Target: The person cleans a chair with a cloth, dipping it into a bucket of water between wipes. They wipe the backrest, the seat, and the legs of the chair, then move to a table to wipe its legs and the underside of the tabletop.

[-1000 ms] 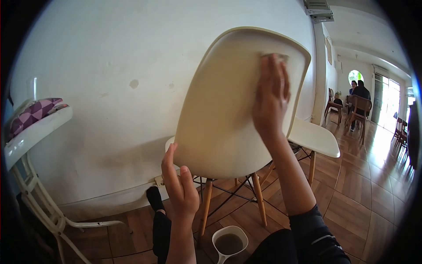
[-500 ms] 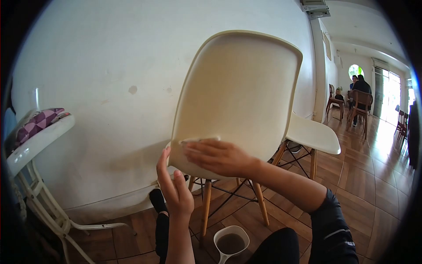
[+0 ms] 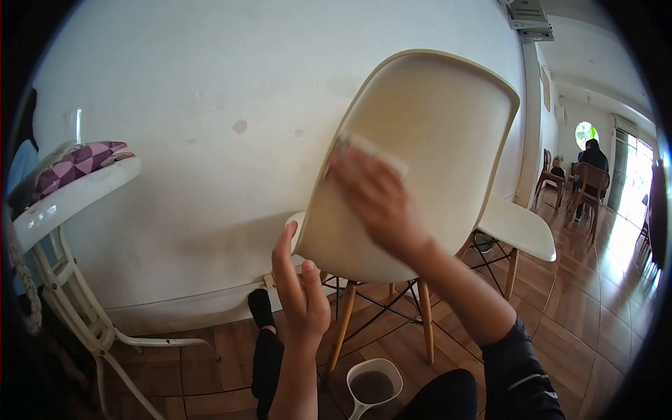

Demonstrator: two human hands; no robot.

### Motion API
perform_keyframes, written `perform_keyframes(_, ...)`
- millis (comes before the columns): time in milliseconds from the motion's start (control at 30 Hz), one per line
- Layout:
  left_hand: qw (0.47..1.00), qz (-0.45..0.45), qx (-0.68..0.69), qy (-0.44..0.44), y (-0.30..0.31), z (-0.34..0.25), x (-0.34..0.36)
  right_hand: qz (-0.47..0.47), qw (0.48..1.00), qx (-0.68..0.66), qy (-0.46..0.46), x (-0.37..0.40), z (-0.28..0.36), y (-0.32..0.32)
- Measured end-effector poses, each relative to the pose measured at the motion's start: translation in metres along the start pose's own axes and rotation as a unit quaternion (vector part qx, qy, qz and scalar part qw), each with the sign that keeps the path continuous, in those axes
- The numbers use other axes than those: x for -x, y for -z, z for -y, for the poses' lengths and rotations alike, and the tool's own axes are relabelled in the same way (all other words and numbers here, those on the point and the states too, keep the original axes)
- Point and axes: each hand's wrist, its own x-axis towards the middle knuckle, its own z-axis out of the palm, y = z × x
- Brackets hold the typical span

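Observation:
The smooth back of a cream moulded chair (image 3: 441,119) on wooden legs faces me. My right hand (image 3: 381,199) presses a whitish cloth (image 3: 386,157) against it, near the left edge at mid-height; motion blurs both the fingers and the cloth. At the lower left edge of the chair back is my left hand (image 3: 302,301), upright, with fingers stretched out and thumb apart. Its fingertips are at or against the edge; firm contact cannot be made out. Below the chair, a white dipper (image 3: 357,407) with murky liquid stands on the floor between my legs.
Another cream chair (image 3: 521,227) stands behind at right. At left is a white metal-framed chair (image 3: 84,199) carrying a purple patterned item (image 3: 80,164). A pale wall (image 3: 210,77) runs close behind. Farther off, a person (image 3: 593,155) sits near wooden chairs.
My right hand has moved up the chair back with the cloth, from the lower left part to mid-height. My left hand stays by the edge. The view has shifted slightly left.

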Motion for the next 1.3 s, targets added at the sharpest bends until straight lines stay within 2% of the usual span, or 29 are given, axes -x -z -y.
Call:
perform_keyframes(33, 1.000, 0.002, 0.000, 0.001, 0.001, -0.001, 0.000, 0.020, 0.999, -0.038, 0.003, 0.011, 0.017, -0.007)
perform_keyframes(133, 1.000, 0.001, -0.004, -0.007, 0.005, -0.002, -0.001, 0.042, 0.997, -0.035, 0.055, 0.055, 0.058, -0.034)
perform_keyframes(167, 1.000, -0.004, -0.001, -0.008, 0.006, -0.001, -0.001, 0.051, 0.993, -0.030, 0.099, 0.065, 0.066, -0.037)
perform_keyframes(200, 1.000, -0.009, 0.004, -0.008, 0.007, 0.000, -0.001, 0.061, 0.988, -0.025, 0.142, 0.072, 0.069, -0.041)
perform_keyframes(333, 1.000, -0.006, 0.002, 0.002, 0.007, 0.002, 0.000, 0.029, 0.983, -0.014, 0.181, 0.061, 0.040, -0.037)
perform_keyframes(400, 1.000, -0.003, -0.007, 0.025, 0.006, -0.001, 0.001, 0.015, 0.997, -0.015, 0.078, 0.038, 0.007, -0.012)
perform_keyframes(533, 1.000, 0.001, 0.004, 0.010, 0.000, 0.001, 0.002, -0.012, 0.995, 0.090, -0.049, 0.021, -0.063, 0.033)
perform_keyframes(567, 1.000, 0.004, 0.003, 0.009, -0.001, 0.000, 0.002, -0.011, 0.994, 0.092, -0.050, 0.022, -0.066, 0.032)
perform_keyframes(633, 1.000, 0.007, 0.003, 0.009, -0.004, -0.001, 0.003, -0.083, 0.982, 0.107, -0.135, 0.025, -0.068, 0.028)
perform_keyframes(733, 1.000, 0.013, 0.001, 0.000, -0.003, -0.001, 0.004, -0.053, 0.988, 0.067, -0.129, 0.028, -0.041, 0.018)
perform_keyframes(867, 1.000, 0.013, -0.004, -0.004, -0.002, -0.003, 0.003, 0.055, 0.994, -0.067, 0.060, 0.057, 0.003, 0.002)
perform_keyframes(900, 1.000, 0.012, -0.009, -0.005, -0.003, -0.003, 0.003, 0.056, 0.995, -0.065, 0.059, 0.057, 0.003, 0.000)
perform_keyframes(967, 1.000, 0.012, -0.004, -0.007, -0.005, -0.004, 0.005, 0.057, 0.983, -0.032, 0.170, 0.052, -0.002, 0.000)
perform_keyframes(1000, 1.000, 0.010, -0.002, -0.008, -0.006, -0.003, 0.005, 0.056, 0.983, -0.029, 0.170, 0.047, -0.009, 0.001)
perform_keyframes(1067, 1.000, 0.015, -0.006, -0.004, -0.007, -0.002, 0.006, 0.043, 0.993, 0.081, 0.075, 0.023, -0.032, 0.014)
perform_keyframes(1133, 1.000, 0.025, -0.011, 0.001, -0.008, -0.001, 0.006, -0.021, 0.992, 0.123, -0.024, -0.001, -0.063, 0.031)
perform_keyframes(1200, 1.000, 0.021, 0.004, 0.000, -0.010, 0.000, 0.006, -0.113, 0.981, 0.112, -0.112, -0.009, -0.088, 0.044)
perform_keyframes(1233, 1.000, 0.025, 0.006, -0.001, -0.010, -0.001, 0.006, -0.112, 0.980, 0.114, -0.115, -0.006, -0.097, 0.042)
perform_keyframes(1300, 1.000, 0.023, 0.002, 0.006, -0.012, -0.002, 0.007, -0.222, 0.956, 0.095, -0.169, 0.003, -0.109, 0.035)
